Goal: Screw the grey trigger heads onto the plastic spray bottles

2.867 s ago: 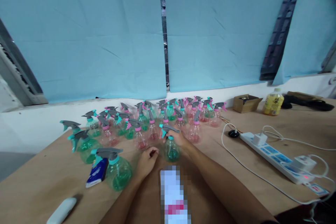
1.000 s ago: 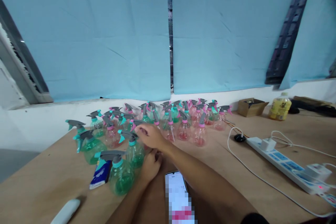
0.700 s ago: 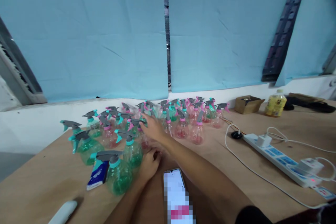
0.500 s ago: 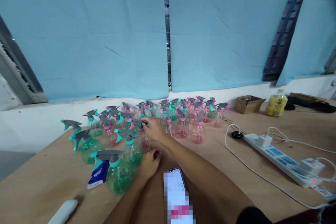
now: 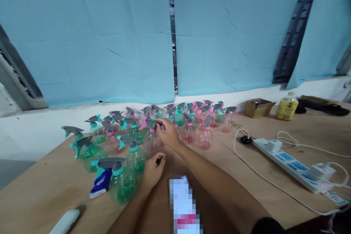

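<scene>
Beyond the phone [image 5: 182, 204], the right hand [image 5: 166, 132] grips a pink-collared spray bottle [image 5: 151, 142], pinkish inside, near its top, fingers closed. Nearer the phone, the left hand [image 5: 154, 167] lies half open, curled, empty. Left of the phone, a teal-collared bottle [image 5: 123, 187] holds green liquid.

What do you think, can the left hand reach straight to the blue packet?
Probably not straight across: the nearest green spray bottle stands between the left hand and the blue packet. The hand would likely need to go around or over it.
</scene>
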The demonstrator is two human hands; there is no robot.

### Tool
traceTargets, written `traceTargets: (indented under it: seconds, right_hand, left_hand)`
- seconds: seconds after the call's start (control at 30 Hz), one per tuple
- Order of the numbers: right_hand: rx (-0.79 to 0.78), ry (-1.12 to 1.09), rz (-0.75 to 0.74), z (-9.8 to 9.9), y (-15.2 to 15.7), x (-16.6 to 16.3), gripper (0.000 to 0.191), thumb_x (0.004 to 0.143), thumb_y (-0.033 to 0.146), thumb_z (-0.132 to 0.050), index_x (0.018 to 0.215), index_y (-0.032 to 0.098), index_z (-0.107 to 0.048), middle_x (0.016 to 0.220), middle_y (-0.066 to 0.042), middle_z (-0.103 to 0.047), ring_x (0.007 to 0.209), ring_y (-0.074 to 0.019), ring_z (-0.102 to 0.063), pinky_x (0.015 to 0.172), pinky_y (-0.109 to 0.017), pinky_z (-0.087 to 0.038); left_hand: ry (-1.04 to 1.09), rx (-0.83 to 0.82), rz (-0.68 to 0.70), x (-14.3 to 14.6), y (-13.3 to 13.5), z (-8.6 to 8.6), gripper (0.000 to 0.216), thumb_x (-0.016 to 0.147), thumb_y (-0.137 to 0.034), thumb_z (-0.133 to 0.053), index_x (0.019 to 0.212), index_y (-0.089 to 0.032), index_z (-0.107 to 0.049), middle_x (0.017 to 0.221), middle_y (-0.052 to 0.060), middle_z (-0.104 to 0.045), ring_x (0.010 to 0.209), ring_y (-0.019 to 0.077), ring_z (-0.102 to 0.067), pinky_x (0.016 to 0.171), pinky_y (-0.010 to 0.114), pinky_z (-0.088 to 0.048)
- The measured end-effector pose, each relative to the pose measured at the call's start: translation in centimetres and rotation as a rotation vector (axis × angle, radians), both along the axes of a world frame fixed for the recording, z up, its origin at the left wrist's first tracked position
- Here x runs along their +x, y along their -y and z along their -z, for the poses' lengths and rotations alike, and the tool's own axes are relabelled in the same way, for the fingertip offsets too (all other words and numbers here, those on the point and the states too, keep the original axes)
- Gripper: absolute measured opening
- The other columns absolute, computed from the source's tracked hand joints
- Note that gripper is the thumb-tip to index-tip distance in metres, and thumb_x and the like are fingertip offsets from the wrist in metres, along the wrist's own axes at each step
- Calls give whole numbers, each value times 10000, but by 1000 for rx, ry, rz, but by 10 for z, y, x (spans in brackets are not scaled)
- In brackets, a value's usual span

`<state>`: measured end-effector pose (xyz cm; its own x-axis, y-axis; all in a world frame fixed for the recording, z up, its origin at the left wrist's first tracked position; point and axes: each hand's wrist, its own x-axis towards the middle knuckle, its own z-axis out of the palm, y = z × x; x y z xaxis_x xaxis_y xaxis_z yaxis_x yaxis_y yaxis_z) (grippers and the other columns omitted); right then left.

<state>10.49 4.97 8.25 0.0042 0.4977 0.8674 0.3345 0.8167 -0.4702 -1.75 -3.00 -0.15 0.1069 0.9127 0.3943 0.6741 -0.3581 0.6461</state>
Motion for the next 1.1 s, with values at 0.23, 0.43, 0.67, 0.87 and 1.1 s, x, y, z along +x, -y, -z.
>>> traceTargets:
  seconds: [0.23,0.43,0.67,0.87,1.1]
  right_hand:
    - [13,-120,26,-1,7,18,228,913,244,-476,1078,182,-621,996,-61,-656,919,-175,-607,867,-317,-481]
    - [-59,-201,46,18,6,33,215,893,258,-495,1049,177,-619,968,-61,-651,874,-174,-623,809,-310,-513]
    - [-123,-261,10,36,9,46,216,846,272,-557,1038,186,-605,942,-48,-631,823,-161,-622,743,-285,-537]
    - [-273,-371,-154,40,10,52,344,779,341,-679,1082,191,-616,983,-61,-651,878,-175,-625,735,-278,-528]
    - [-539,-251,-512,41,10,64,247,692,227,-654,932,207,-710,857,-18,-693,719,-155,-609,582,-242,-467]
  left_hand:
    - [-9,16,37,2,4,-2,234,887,-319,-472,914,-213,-679,820,2,-724,745,163,-649,685,248,-457]
    - [-26,6,21,1,3,-1,201,846,-276,-488,874,-211,-677,778,-9,-713,704,160,-638,681,249,-460]
    - [-19,9,32,2,2,-1,191,854,-262,-484,892,-218,-666,827,-5,-722,759,165,-653,711,250,-469]
    - [-8,9,31,3,3,-2,201,860,-264,-489,901,-224,-682,846,-6,-736,773,166,-664,712,249,-470]
    - [-10,4,30,1,0,1,197,868,-276,-492,912,-224,-677,877,-4,-743,803,168,-675,751,261,-486]
